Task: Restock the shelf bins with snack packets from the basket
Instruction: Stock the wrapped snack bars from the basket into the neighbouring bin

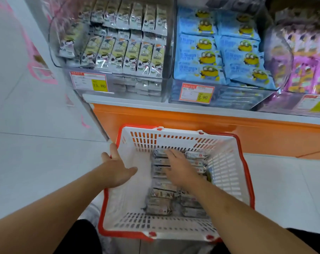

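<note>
Pale tiled floor [36, 162] meets an orange shelf base [173, 121] under bright light.

One basket [227, 173], two hands [117, 171] [181, 167], three clear bins [166, 83] [227, 99] [276, 105] on the shelf, three price tags [89, 81] [197, 93] [314, 105]. Packets in the basket [161, 195] are too jumbled to count.
</note>
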Motion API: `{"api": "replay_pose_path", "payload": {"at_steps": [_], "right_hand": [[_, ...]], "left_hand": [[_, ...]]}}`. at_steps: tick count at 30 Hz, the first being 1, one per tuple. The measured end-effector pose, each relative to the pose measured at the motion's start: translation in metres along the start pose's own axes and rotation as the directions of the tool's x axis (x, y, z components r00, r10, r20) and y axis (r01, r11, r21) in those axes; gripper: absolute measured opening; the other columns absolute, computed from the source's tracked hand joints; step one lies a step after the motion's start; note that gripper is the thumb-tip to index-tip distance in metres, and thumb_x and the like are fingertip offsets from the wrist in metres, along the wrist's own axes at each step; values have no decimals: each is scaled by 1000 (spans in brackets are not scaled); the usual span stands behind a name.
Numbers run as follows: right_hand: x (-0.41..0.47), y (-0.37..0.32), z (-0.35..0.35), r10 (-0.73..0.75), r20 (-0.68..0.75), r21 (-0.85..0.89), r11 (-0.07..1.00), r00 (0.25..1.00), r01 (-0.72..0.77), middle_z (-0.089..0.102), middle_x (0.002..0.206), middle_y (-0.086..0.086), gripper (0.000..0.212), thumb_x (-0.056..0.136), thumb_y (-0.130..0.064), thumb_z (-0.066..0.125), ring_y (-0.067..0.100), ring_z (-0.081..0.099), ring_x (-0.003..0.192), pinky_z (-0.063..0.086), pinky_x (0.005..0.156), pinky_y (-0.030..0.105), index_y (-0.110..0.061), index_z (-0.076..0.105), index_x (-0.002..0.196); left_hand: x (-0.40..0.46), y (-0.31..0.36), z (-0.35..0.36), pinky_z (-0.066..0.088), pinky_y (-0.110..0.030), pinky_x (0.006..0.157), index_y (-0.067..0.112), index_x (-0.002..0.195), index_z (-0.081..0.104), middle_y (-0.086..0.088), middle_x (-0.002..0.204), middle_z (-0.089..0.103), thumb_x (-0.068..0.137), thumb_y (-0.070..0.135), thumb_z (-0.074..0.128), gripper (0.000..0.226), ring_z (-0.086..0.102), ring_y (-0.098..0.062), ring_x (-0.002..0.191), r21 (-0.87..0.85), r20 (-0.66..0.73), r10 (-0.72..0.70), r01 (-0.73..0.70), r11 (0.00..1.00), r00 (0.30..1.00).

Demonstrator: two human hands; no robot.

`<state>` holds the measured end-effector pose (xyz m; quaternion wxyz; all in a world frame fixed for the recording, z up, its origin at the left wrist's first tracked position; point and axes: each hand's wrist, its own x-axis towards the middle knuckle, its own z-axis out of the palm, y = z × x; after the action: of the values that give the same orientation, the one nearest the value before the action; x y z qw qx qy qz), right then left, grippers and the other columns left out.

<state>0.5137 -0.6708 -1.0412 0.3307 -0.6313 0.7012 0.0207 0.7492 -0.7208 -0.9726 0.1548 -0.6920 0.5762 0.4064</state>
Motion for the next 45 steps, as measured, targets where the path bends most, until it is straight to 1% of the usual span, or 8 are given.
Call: {"api": "replay_pose_path", "payload": {"at_steps": [12, 19, 24, 28, 30, 34, 38, 45], "right_hand": [[37, 19, 30, 19, -218, -277, 957, 976, -80, 50, 141, 6, 55, 91, -14, 69, 30, 44, 133, 44, 111, 43, -26, 55, 142], [4, 3, -21, -119, -100, -103, 989, 988, 109, 64, 106, -6, 29, 85, -10, 70, 21, 61, 100, 53, 83, 35, -27, 67, 108], [-34, -45, -106, -232, -1, 41, 972, 973, 232, 66, 110, -12, 32, 83, -21, 85, 11, 63, 100, 55, 90, 31, -33, 73, 110], [-74, -83, -168, -362, -79, 37, 930, 929, 365, 65, 107, -14, 54, 77, -22, 92, 11, 62, 100, 53, 90, 34, -32, 66, 124], [-97, -98, -189, -431, -120, -8, 901, 894, 433, 62, 108, -19, 72, 78, -23, 90, 8, 59, 101, 51, 89, 33, -36, 52, 138], [-132, -118, -213, -556, -201, -164, 831, 806, 532, 54, 126, -21, 76, 87, -21, 82, 6, 46, 123, 42, 104, 28, -37, 41, 149], [-152, -126, -217, -507, -416, -33, 838, 755, 544, 38, 141, -19, 54, 91, -23, 75, 1, 30, 141, 22, 113, 13, -30, 50, 139], [-145, -138, -207, -428, -430, 25, 874, 795, 484, 29, 150, -34, 57, 85, -47, 81, -9, 25, 145, 24, 111, 13, -42, 48, 131]], "left_hand": [[4, 3, 6, 41, -50, 115, 24, 155, -26, -14, 164, -2, 92, 60, 64, 116, 38, -42, 144, -25, -22, -7, 6, 1000, 1000], [-2, 5, -3, 37, -55, 117, 26, 158, -20, -11, 165, 2, 87, 63, 67, 118, 28, -42, 149, -64, 9, -11, 12, 998, 1000], [-34, 27, -52, 32, -47, 118, 13, 162, 5, -15, 166, 11, 87, 66, 64, 109, 19, -38, 152, 99, -99, 129, -119, 988, 987], [-94, 56, -101, 55, -38, 97, 14, 120, 68, -6, 119, 74, 92, 62, 64, 55, 73, -20, 106, -214, 185, 375, -335, 917, 908], [-125, 62, -111, 58, -41, 97, 12, 116, 71, -6, 110, 77, 94, 52, 67, 45, 76, -20, 95, -430, 289, 475, -331, 840, 831], [-158, 67, -122, 62, -37, 83, 2, 111, 73, -2, 82, 66, 98, 20, 70, 23, 62, -6, 68, -575, 202, 608, -410, 708, 768], [-163, 59, -129, 50, -52, 106, 8, 108, 76, -28, 106, 67, 80, 27, 83, 35, 60, -25, 93, -703, 72, 607, -392, 594, 792], [-158, 54, -131, 55, -53, 101, 6, 115, 70, -26, 100, 69, 73, 29, 89, 51, 64, -24, 89, -787, 1, 577, -355, 505, 817]]}}
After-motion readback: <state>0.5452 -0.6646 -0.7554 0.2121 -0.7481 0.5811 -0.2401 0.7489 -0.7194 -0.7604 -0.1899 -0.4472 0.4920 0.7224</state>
